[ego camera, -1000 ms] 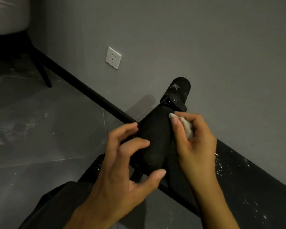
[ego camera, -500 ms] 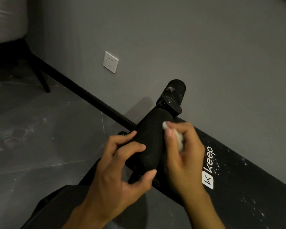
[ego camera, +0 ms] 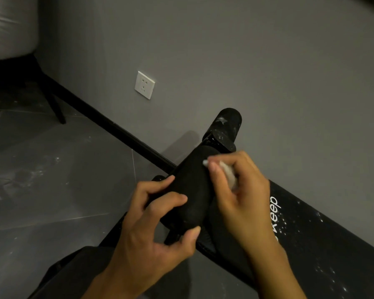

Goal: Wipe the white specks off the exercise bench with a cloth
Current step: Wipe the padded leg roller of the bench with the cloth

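Head view, looking down along a black padded exercise bench board (ego camera: pixel 324 251) printed with white "keep" lettering. The board runs from lower right toward centre, its far long edge against the backdrop of the grey wall (ego camera: pixel 268 61); the gap between them cannot be made out. White specks (ego camera: pixel 283 223) dot the board near the lettering and toward the right frame edge. At the board's head end a black cylindrical foam roller (ego camera: pixel 188 197) lies slanted. The left hand (ego camera: pixel 147 234) grips it, fingers curled over its left flank and thumb at its lower end. The right hand (ego camera: pixel 242 201) pinches a small crumpled white cloth (ego camera: pixel 229 175) and presses it to the roller's upper right side. Beyond, a second speck-marked black roller (ego camera: pixel 228 124) stands nearest the wall. Open dark tiled floor (ego camera: pixel 63 190) extends leftward to the black skirting (ego camera: pixel 99 117). The right wrist covers part of the lettering, the fingers hide most of the cloth, and the board is cut off at right and bottom. A white wall socket (ego camera: pixel 144 84) and a black chair leg (ego camera: pixel 54 104) sit upper left.
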Demonstrator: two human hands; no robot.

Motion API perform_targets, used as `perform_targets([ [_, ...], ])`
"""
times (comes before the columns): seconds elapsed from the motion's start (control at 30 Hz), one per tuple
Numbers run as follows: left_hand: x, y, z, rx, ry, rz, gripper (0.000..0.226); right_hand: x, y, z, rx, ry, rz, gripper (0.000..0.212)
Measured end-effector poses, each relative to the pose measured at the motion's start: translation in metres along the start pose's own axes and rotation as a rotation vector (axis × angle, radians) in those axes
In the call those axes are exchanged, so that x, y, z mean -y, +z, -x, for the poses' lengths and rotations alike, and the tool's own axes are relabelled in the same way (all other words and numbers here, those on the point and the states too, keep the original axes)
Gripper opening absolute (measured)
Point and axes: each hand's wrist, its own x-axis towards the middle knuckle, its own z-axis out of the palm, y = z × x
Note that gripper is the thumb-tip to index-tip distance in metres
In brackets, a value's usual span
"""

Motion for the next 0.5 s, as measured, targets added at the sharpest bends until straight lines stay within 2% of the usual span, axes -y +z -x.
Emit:
perform_targets([
  [0.07,-0.001,0.000,0.001,0.004,0.001,0.005,0.057,0.001,0.000,-0.010,-0.022,0.097,0.042,0.007],
  [0.23,-0.002,0.000,-0.002,-0.011,0.037,-0.001,0.050,0.018,-0.010,0.008,0.167,-0.034,-0.025,0.008],
  [0.37,-0.004,-0.001,-0.003,0.021,0.074,-0.035,0.049,0.003,-0.008,-0.006,0.014,0.089,0.098,0.007],
  [0.43,-0.004,-0.002,-0.003,0.030,0.065,-0.020,0.049,0.001,-0.005,-0.001,0.000,0.123,0.045,0.011],
  [0.5,-0.003,-0.002,-0.002,0.029,0.062,0.008,0.051,0.010,-0.005,0.012,0.051,0.066,-0.064,0.012],
])
